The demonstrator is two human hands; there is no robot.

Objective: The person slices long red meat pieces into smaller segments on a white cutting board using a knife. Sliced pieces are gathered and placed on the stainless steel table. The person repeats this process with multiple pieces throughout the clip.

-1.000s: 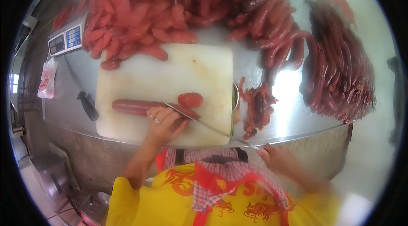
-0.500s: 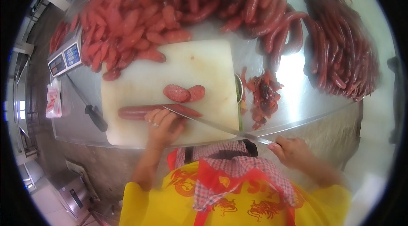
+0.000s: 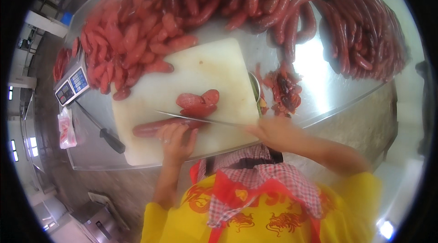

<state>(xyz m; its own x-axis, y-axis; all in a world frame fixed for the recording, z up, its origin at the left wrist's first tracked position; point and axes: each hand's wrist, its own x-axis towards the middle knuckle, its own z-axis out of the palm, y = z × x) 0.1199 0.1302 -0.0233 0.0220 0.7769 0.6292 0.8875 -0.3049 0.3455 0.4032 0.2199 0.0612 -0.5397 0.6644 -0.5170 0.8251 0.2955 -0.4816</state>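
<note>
On the white cutting board (image 3: 228, 69), my left hand (image 3: 177, 141) has its fingers curled on a long red sausage (image 3: 145, 129), pressing it down. My right hand (image 3: 269, 131), somewhat blurred, grips a long knife (image 3: 213, 120) whose blade crosses diagonally over the sausage's right part. Just beyond the blade, several oval slices (image 3: 189, 101) lie overlapping, one showing its pale speckled cut face. A second knife (image 3: 111, 139) with a black handle lies on the steel table left of the board.
A heap of cut slices (image 3: 125, 28) covers the table's back left, beside a scale (image 3: 71, 84) and bagged items (image 3: 67, 129). Whole sausages (image 3: 353, 28) pile up at the back and right. Scraps (image 3: 285, 92) and a bowl (image 3: 255, 87) sit right of the board on the steel table (image 3: 91, 156).
My right hand and knife have moved forward and left from the table's front edge to over the board. The small group of slices beyond the blade has grown. The view has shifted slightly.
</note>
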